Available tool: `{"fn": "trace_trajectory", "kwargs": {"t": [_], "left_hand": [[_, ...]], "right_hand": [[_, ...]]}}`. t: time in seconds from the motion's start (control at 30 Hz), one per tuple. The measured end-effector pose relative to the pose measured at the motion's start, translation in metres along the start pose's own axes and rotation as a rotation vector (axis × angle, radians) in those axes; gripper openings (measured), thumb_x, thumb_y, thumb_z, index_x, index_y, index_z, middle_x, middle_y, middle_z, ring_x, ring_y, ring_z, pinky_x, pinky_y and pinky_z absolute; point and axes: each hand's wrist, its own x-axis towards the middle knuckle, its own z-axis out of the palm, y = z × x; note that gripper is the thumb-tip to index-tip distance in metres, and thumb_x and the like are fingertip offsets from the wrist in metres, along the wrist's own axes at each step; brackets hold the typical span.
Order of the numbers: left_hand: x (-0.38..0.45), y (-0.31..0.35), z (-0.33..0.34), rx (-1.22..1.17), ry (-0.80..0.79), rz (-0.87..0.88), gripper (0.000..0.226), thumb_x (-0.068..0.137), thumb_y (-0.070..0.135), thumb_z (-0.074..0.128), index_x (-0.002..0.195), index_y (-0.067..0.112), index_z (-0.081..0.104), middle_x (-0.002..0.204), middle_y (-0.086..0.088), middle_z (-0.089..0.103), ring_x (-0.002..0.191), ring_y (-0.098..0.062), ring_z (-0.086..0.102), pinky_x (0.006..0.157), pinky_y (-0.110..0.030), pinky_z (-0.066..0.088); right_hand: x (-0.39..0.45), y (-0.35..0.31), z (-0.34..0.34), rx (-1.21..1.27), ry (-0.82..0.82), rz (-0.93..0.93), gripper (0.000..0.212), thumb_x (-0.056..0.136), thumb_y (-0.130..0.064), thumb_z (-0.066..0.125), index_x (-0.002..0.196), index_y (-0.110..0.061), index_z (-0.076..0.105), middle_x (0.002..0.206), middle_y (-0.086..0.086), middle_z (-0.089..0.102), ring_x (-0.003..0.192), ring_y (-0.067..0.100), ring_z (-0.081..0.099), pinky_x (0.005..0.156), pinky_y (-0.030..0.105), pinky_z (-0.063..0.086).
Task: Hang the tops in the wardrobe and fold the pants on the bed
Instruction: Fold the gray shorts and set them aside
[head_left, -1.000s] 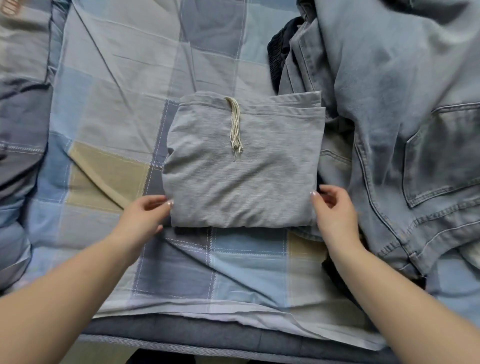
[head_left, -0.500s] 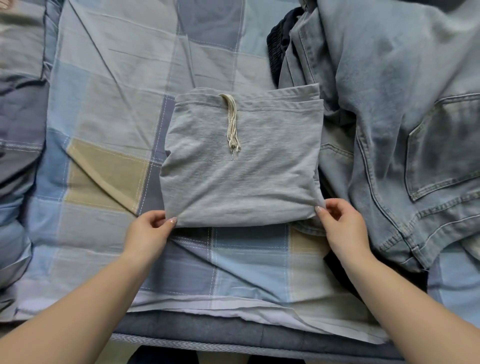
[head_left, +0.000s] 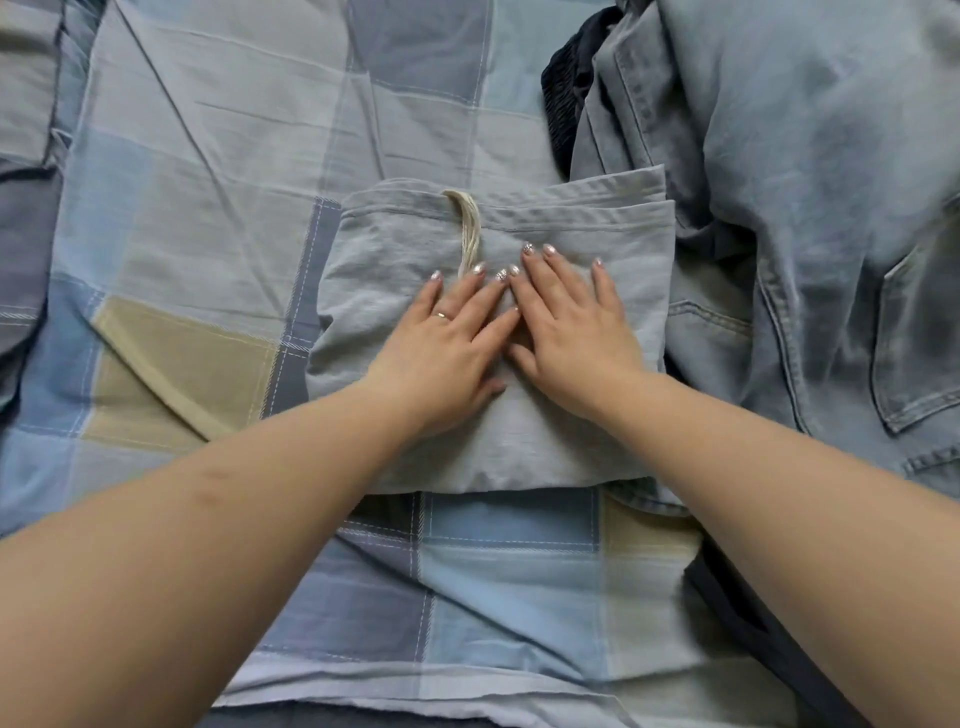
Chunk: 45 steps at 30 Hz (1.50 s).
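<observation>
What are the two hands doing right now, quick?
Left hand: open, fingers straight, pressing flat on the folded grey pants.
Right hand: open too, pressing flat on the same pants, holding nothing.

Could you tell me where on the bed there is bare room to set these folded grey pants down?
Bare checked bedspread lies left of the folded grey pants and in front of them, toward the bed's near edge. The right is crowded: the jeans are heaped there, touching the pants.
</observation>
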Motion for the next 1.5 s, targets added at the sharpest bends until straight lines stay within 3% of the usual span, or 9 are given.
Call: {"fn": "trace_trajectory", "kwargs": {"t": [0.17, 0.27, 0.47, 0.63, 0.77, 0.9, 1.17, 1.33, 1.5], "left_hand": [[-0.002, -0.049, 0.018, 0.055, 0.012, -0.222, 0.084, 0.083, 0.075, 0.018, 0.152, 0.027, 0.012, 0.161, -0.007, 0.005, 0.148, -0.024, -0.002, 0.116, -0.05, -0.005], [-0.014, -0.069, 0.02, -0.049, -0.003, -0.362, 0.084, 0.085, 0.074, 0.025, 0.152, 0.028, 0.009, 0.161, -0.006, 0.003, 0.148, -0.023, -0.002, 0.116, -0.052, 0.004], [-0.054, -0.063, 0.01, -0.611, 0.283, -0.517, 0.081, 0.085, 0.034, 0.066, 0.15, 0.016, 0.023, 0.153, -0.012, 0.024, 0.141, -0.023, 0.022, 0.115, -0.031, 0.015], [-0.076, -0.052, 0.016, -1.082, 0.222, -0.926, 0.076, 0.078, 0.041, 0.074, 0.14, 0.017, 0.039, 0.124, 0.001, 0.051, 0.109, -0.014, 0.053, 0.098, -0.031, 0.041], [-0.066, -0.05, 0.011, -1.483, 0.122, -0.96, 0.047, 0.079, 0.048, 0.071, 0.112, 0.016, 0.061, 0.106, 0.003, 0.069, 0.097, -0.013, 0.066, 0.079, -0.028, 0.049], [-0.05, -0.047, -0.001, -1.696, 0.075, -0.902, 0.039, 0.081, 0.037, 0.069, 0.113, 0.017, 0.064, 0.103, 0.004, 0.073, 0.095, -0.013, 0.07, 0.073, -0.023, 0.051], [-0.057, -0.02, -0.011, -1.633, 0.169, -0.954, 0.039, 0.068, 0.036, 0.084, 0.102, 0.023, 0.068, 0.101, 0.006, 0.073, 0.095, -0.016, 0.069, 0.088, -0.038, 0.053], [-0.091, -0.012, -0.05, -1.651, 0.223, -0.874, 0.032, 0.065, 0.03, 0.084, 0.092, 0.019, 0.073, 0.095, 0.001, 0.075, 0.092, -0.017, 0.071, 0.089, -0.038, 0.053], [-0.139, 0.005, -0.105, -1.759, 0.254, -0.787, 0.027, 0.078, 0.014, 0.072, 0.105, 0.013, 0.068, 0.099, 0.001, 0.074, 0.096, -0.015, 0.069, 0.081, -0.027, 0.057]], "right_hand": [[-0.001, 0.027, 0.012, -0.105, -0.009, 0.013, 0.074, 0.089, -0.061, 0.012, 0.153, -0.024, 0.005, 0.161, 0.006, -0.003, 0.148, 0.022, -0.004, 0.116, 0.048, -0.002], [-0.006, 0.032, 0.007, -0.028, -0.001, 0.146, 0.076, 0.093, -0.059, 0.028, 0.153, -0.019, 0.004, 0.16, 0.009, -0.007, 0.147, 0.023, -0.007, 0.118, 0.046, -0.002], [-0.055, 0.032, -0.003, 0.783, 0.256, 0.569, 0.071, 0.09, -0.03, 0.058, 0.15, -0.014, 0.024, 0.155, 0.005, 0.023, 0.141, 0.018, 0.024, 0.117, 0.035, 0.02], [-0.079, 0.034, -0.003, 1.157, 0.217, 0.799, 0.046, 0.09, -0.026, 0.062, 0.134, -0.018, 0.05, 0.115, -0.004, 0.06, 0.098, 0.005, 0.059, 0.084, 0.017, 0.044], [-0.067, 0.029, -0.007, 1.218, 0.102, 0.78, 0.046, 0.085, -0.037, 0.067, 0.124, -0.02, 0.05, 0.107, -0.01, 0.061, 0.098, 0.01, 0.059, 0.08, 0.025, 0.045], [-0.052, 0.017, -0.011, 1.242, 0.068, 0.729, 0.043, 0.082, -0.036, 0.07, 0.119, -0.02, 0.053, 0.11, -0.009, 0.062, 0.101, 0.011, 0.058, 0.085, 0.027, 0.045], [-0.047, -0.003, -0.023, 1.726, -0.225, 0.839, 0.026, 0.081, -0.022, 0.073, 0.103, -0.01, 0.067, 0.095, 0.006, 0.073, 0.089, 0.022, 0.069, 0.072, 0.03, 0.053], [-0.09, -0.001, -0.059, 1.829, -0.16, 0.788, 0.013, 0.085, -0.015, 0.066, 0.098, -0.014, 0.068, 0.082, 0.0, 0.075, 0.073, 0.013, 0.071, 0.062, 0.025, 0.054], [-0.156, -0.011, -0.116, 1.879, -0.107, 0.796, 0.016, 0.086, -0.01, 0.063, 0.101, -0.009, 0.069, 0.093, 0.008, 0.074, 0.085, 0.021, 0.07, 0.075, 0.03, 0.056]]}}
